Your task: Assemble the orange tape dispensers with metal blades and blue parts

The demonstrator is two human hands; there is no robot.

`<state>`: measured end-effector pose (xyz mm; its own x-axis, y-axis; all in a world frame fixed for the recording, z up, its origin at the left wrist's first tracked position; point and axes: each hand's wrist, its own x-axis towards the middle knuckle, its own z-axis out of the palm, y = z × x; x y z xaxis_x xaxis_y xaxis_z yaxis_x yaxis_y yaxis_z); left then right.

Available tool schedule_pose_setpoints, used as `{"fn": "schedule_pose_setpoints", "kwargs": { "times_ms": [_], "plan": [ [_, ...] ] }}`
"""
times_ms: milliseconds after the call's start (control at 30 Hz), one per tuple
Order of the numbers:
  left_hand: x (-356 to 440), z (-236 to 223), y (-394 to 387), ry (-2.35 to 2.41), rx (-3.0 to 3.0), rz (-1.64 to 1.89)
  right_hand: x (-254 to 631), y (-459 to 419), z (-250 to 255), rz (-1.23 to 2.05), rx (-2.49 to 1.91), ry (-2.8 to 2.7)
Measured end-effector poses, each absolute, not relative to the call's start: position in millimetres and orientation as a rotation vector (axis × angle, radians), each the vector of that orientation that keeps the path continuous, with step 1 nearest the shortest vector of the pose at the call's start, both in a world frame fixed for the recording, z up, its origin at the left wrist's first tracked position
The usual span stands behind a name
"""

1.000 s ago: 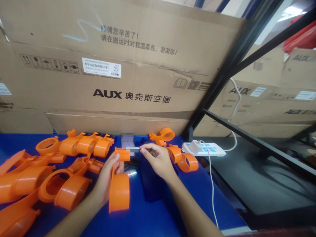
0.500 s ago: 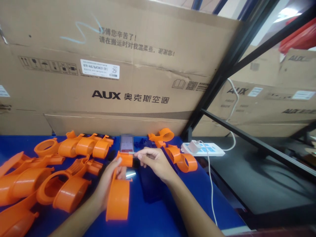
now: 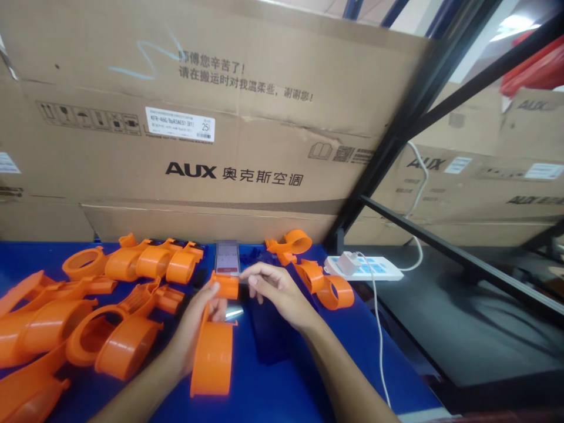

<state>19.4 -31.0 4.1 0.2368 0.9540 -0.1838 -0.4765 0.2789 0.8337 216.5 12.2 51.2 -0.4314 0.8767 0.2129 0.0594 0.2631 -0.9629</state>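
Observation:
In the head view, my left hand point(image 3: 200, 308) is closed around the upper part of an orange plastic tape dispenser point(image 3: 212, 358), whose wide round band hangs below the fingers. My right hand point(image 3: 275, 288) is at the dispenser's upper right end. Its index finger is stretched out with the tip touching that end, and the thumb sits lower, a little apart. A thin greyish edge shows by the fingertip, too small to make out. Nothing shows held between the right fingers. Behind the hands lies a phone-like flat device point(image 3: 227, 258).
More orange dispensers point(image 3: 127, 346) lie in rows on the left of the blue table point(image 3: 264, 399). Others point(image 3: 335, 292) lie at the right, near a white power strip point(image 3: 363, 267) with a cable. A large carton point(image 3: 247, 117) stands behind, with a black metal frame point(image 3: 379, 147) at right.
My right fingertips have opened slightly, and the index finger has come up against the dispenser's end. The thin grey piece between them shows less. My left hand keeps its hold.

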Motion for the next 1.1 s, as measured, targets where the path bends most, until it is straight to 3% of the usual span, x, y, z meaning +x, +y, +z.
{"fn": "schedule_pose_setpoints", "kwargs": {
  "times_ms": [567, 1100],
  "plan": [
    [19, 1, -29, 0.819, 0.802, 1.131, 216, 14, 41, 1.499, -0.714, -1.617],
    [23, 1, -29, 0.836, 0.902, 1.133, 214, 11, 41, 1.529, -0.664, -1.681]
  ]
}}
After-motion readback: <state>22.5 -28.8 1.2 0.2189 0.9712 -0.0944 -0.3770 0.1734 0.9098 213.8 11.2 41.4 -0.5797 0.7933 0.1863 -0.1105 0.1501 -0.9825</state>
